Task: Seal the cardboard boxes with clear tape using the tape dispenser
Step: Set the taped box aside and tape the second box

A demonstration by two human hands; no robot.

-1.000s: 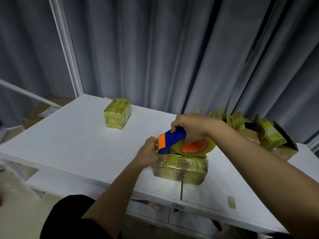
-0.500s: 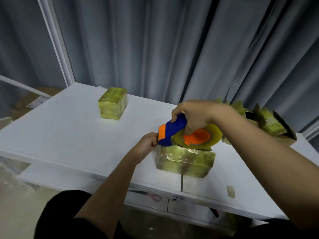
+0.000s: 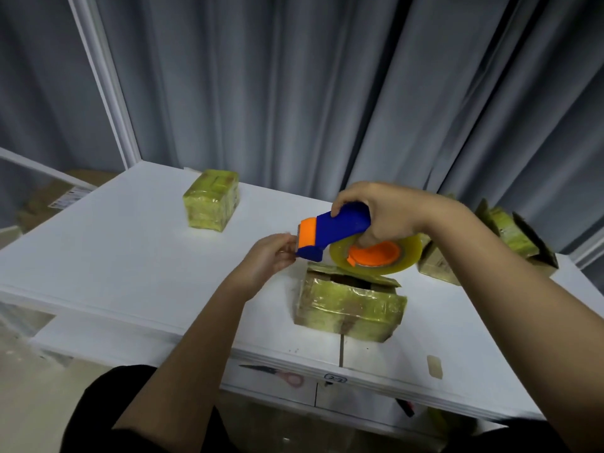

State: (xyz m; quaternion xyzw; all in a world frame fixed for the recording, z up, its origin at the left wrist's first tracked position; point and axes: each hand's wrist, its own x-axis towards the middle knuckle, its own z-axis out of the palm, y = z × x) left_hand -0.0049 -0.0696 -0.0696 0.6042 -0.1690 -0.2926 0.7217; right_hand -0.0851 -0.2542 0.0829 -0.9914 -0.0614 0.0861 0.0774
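Since a second ago the right hand [image 3: 389, 214] has lifted the blue and orange plastic tape dispenser [image 3: 333, 235] with its clear tape roll [image 3: 376, 258] clear of the tape-wrapped cardboard box [image 3: 351, 308] near the front edge of the white table [image 3: 108, 256], whose top flaps now gape slightly. That hand is wrapped firmly round the handle, while the left hand [image 3: 268, 256] pinches at the dispenser's orange mouth, probably to catch the tape's free end, though I cannot tell whether it has any tape. A second wrapped box [image 3: 210, 204] sits well apart at the back left, likely finished, and opened boxes [image 3: 510, 230] wait at the right.
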